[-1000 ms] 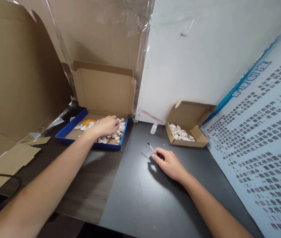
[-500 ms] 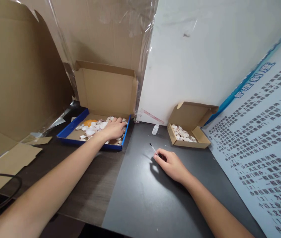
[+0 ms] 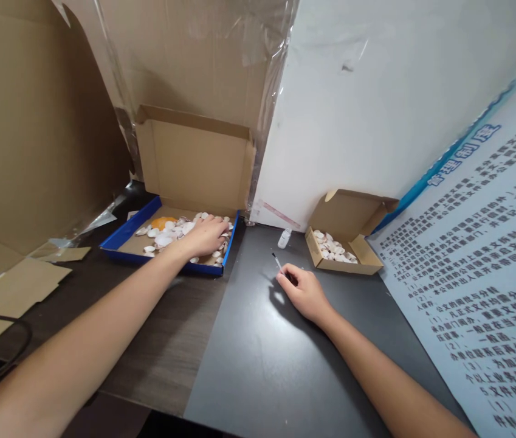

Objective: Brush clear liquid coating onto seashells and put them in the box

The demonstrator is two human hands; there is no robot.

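Note:
My left hand (image 3: 209, 235) rests palm down among white seashells (image 3: 165, 239) in a box with blue walls (image 3: 134, 258). Its fingers spread over the shells, with their tips partly hidden. An orange piece (image 3: 163, 222) lies at the back of the shells. Above the grey mat, my right hand (image 3: 306, 292) is closed around the dark handle of a small brush (image 3: 278, 261). The brush has a thin pale stem, and its dark tip points up and left, away from my fingers. Beyond it a small white bottle (image 3: 284, 238) stands on the mat.
A smaller open cardboard box (image 3: 340, 266) with more shells stands at the back right. The blue box's raised lid (image 3: 196, 161) leans at the back. Cardboard pieces (image 3: 25, 289) and a black cable (image 3: 23, 350) lie on the left. A printed poster (image 3: 481, 274) borders the right.
The view has shifted slightly. My left hand has moved a little within the shells, its fingers still among them. My right hand keeps the brush in much the same pose.

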